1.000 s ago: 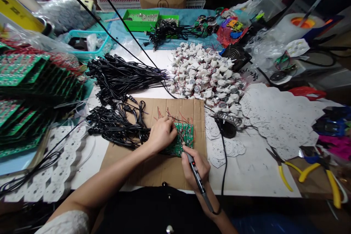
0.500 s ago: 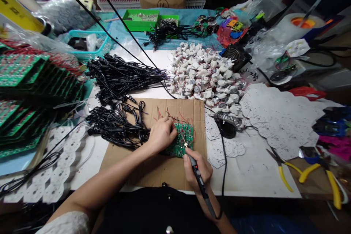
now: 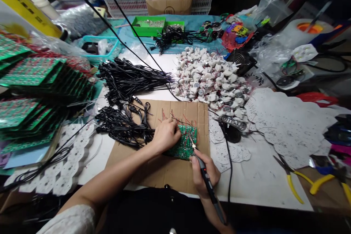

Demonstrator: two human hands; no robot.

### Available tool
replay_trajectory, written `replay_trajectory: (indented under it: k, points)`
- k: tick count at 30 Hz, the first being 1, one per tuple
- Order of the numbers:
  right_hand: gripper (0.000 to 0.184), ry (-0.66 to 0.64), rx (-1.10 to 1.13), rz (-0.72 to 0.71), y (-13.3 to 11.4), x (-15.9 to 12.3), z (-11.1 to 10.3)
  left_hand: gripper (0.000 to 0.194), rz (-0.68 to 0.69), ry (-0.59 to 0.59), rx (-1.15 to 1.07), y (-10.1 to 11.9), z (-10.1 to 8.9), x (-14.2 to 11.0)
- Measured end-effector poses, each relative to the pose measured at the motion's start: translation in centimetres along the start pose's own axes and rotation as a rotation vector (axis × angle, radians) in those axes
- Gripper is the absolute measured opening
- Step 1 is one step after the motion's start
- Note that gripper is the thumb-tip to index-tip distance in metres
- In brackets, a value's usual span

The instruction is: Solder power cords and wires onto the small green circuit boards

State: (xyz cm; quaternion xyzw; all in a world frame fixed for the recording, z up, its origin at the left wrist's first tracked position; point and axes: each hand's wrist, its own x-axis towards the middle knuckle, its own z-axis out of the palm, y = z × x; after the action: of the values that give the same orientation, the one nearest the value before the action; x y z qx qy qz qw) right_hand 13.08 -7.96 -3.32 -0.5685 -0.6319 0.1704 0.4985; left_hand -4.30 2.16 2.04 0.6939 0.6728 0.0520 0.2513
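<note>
A green circuit board [image 3: 181,148] with thin red and dark wires lies on a sheet of brown cardboard [image 3: 153,175]. My left hand [image 3: 166,134] rests over the board's left part, fingers pinched together near the wires at its far edge; whatever they hold is hidden. In my right hand [image 3: 205,172] is a grey and black soldering iron [image 3: 210,188] with a small red display, gripped like a pen. Its tip points at the wires on the board's right side; whether it touches them I cannot tell.
Black power cords [image 3: 126,124] lie beside the cardboard on the left. Behind it is a heap of small white motor-like parts [image 3: 211,76]. Stacked green boards [image 3: 33,76] stand far left. White perforated sheets [image 3: 287,124] and yellow-handled pliers [image 3: 294,188] lie right.
The soldering iron in my right hand has shifted right and its tip has drawn back a little. My left hand keeps its place on the board. The whole view has moved slightly.
</note>
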Motion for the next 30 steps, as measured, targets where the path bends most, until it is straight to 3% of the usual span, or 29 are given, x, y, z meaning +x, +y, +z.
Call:
replay_trajectory:
  k: [9,14,18,21,25,27,30]
  points:
    - [0.018,0.003,0.058,0.077,0.8,-0.6,0.0,0.014,-0.018,-0.008,0.003,0.1,0.0,0.1]
    - [0.017,0.026,0.038,0.048,0.7,-0.5,0.1,0.012,0.014,0.011,0.011,0.3,0.2,-0.3]
    - [0.017,0.024,0.038,0.056,0.6,-0.4,0.1,0.011,0.088,0.057,0.053,-0.2,-1.8,-0.2]
    - [0.019,0.023,0.047,0.055,0.9,-0.5,0.2,0.019,0.055,0.127,0.112,-2.5,-5.8,0.6]
    - [0.018,0.05,0.023,0.034,1.0,-0.4,0.3,0.025,-0.056,0.195,0.314,-8.2,-11.0,2.9]
    - [0.017,0.062,0.032,0.009,0.9,-0.3,0.3,0.019,-0.005,0.115,0.443,-10.9,-12.2,3.9]
    - [0.016,0.051,0.049,0.031,0.7,-0.3,0.2,0.014,0.093,0.006,0.488,-13.4,-12.3,4.5]
